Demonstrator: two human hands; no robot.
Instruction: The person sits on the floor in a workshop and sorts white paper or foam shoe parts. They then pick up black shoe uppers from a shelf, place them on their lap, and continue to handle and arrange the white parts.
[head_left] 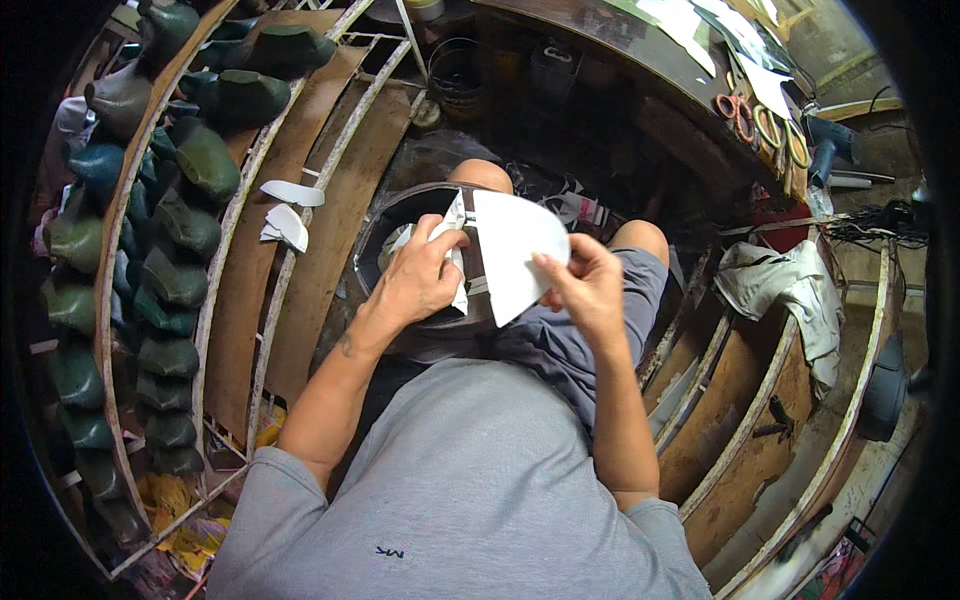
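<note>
My right hand (590, 288) pinches a smooth white half-round piece of sheet material (512, 245) between thumb and fingers, at its curved right edge. The piece is held up over my lap, its straight edge toward my left hand (422, 268). The fingers of that hand are curled on a narrower, creased white piece (459, 285), which is partly hidden by them. Under the left hand is a dark round tub (362, 232) between my knees. White scraps show inside the tub, though most of its inside is hidden.
At the left, green shoe lasts (185, 220) line a metal rack, and cut white pieces (288, 228) lie on its brown boards (300, 330). Scissors (768, 128) hang from the dark table (590, 40) at the upper right. A pale cloth (785, 285) drapes over the right rack.
</note>
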